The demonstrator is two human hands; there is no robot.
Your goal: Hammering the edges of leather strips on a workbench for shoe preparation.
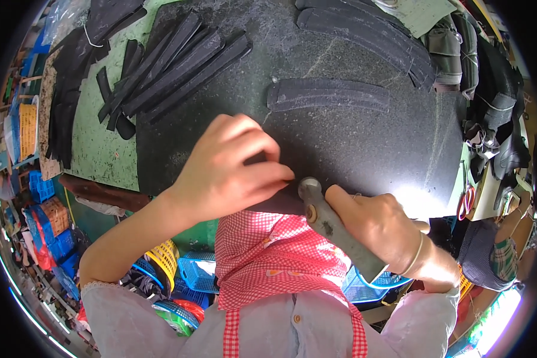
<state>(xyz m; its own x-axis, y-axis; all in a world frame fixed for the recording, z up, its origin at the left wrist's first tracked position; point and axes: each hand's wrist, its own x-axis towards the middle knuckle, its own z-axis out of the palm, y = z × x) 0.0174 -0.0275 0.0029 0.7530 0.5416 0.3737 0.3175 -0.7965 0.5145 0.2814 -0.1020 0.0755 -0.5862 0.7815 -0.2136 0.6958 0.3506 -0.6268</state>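
Observation:
My left hand (230, 170) presses a dark flat piece (258, 159) down on the black stone slab (340, 143), near its front edge; most of the piece is hidden under my fingers. My right hand (379, 224) grips a grey metal hammer-like tool (328, 224), whose head touches the slab right beside my left fingertips. A single curved black strip (328, 94) lies on the slab beyond my hands.
A heap of long black strips (167, 71) lies at the back left, partly on the green tabletop (101, 149). More curved strips (370, 36) are stacked at the back right. Red-handled scissors (466, 200) lie at the right. Plastic baskets (48, 209) stand below.

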